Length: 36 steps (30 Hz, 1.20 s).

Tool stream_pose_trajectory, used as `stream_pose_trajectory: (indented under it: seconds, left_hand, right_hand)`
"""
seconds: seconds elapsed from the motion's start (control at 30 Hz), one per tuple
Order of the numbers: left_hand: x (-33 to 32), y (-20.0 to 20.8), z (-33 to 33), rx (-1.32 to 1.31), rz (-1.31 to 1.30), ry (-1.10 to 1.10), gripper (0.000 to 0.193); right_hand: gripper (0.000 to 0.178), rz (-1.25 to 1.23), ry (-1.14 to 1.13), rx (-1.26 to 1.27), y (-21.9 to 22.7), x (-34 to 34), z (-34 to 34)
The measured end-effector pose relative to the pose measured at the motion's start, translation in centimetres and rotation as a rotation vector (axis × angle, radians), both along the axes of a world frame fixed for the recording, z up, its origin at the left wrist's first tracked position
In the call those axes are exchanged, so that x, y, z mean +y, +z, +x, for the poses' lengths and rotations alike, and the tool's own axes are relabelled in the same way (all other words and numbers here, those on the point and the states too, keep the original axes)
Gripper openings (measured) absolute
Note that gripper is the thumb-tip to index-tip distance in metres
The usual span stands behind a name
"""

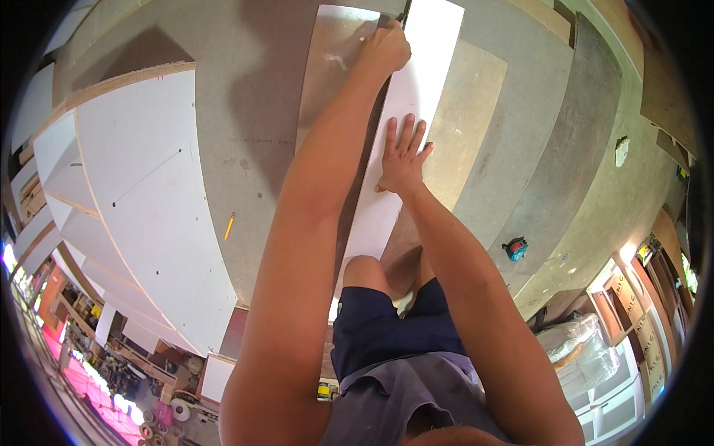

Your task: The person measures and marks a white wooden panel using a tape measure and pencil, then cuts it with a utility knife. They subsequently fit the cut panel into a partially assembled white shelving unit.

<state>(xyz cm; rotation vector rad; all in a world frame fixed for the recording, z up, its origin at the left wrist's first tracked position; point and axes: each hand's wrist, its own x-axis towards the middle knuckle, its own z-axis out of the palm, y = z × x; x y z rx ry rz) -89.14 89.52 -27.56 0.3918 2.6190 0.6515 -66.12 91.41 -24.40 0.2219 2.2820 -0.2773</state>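
Observation:
A long narrow white board (431, 56) lies lengthwise in front of me, running from near my knees to the far edge of the view. My right hand (402, 157) rests flat on its face, fingers spread. Toward the far end, my left hand (386, 49) is closed in a fist at the board's left edge. A small dark part shows beside that fist, but what the fingers grip is hidden. Under and beside the white board are a brown panel (331, 52) on the left and a tan panel (476, 89) on the right.
A large white panelled carcass (152, 178) stands at the left. A yellow pencil (230, 226) lies on the grey surface near it. To my right sits a teal and black tape measure (515, 249). Plastic-wrapped goods (584, 346) and framed panels (628, 297) are at the lower right.

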Motion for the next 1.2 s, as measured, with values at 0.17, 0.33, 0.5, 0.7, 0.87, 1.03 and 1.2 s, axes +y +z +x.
stream_pose_trajectory:
  seconds: [0.17, 0.33, 0.5, 0.7, 0.87, 1.03, 1.2]
  left_hand:
    - [0.2, 1.1, -1.0, -0.257, 0.038, 0.000, 0.044]
    - [-1.0, 1.8, 0.4, -0.214, 0.057, -0.060, 0.040]
    - [-7.1, 0.4, 11.1, -0.330, -0.063, -0.112, 0.040]
    - [-15.5, 1.1, 28.4, -0.330, -0.032, -0.074, 0.028]
    - [-20.8, 3.2, 40.5, -0.400, -0.079, 0.008, 0.022]
    - [-26.7, 3.7, 53.3, -0.486, -0.110, 0.074, 0.022]
    - [-32.1, 3.0, 64.8, -0.543, -0.135, 0.115, 0.023]
  right_hand:
    - [0.159, 0.008, 0.028, 0.040, -0.5, 0.0, 0.2]
    - [0.153, 0.003, 0.014, 0.126, -0.9, 0.0, 1.1]
    - [0.163, 0.022, 0.055, 0.126, -1.8, 0.1, 1.5]
    - [0.175, 0.081, 0.029, 0.004, -2.0, -0.6, 0.9]
    - [0.175, 0.103, 0.024, 0.007, -2.1, -0.7, 0.7]
    - [0.177, 0.119, 0.058, 0.070, -3.4, -0.1, 0.8]
    - [0.178, 0.259, 0.217, 0.131, -5.5, 0.4, 0.3]
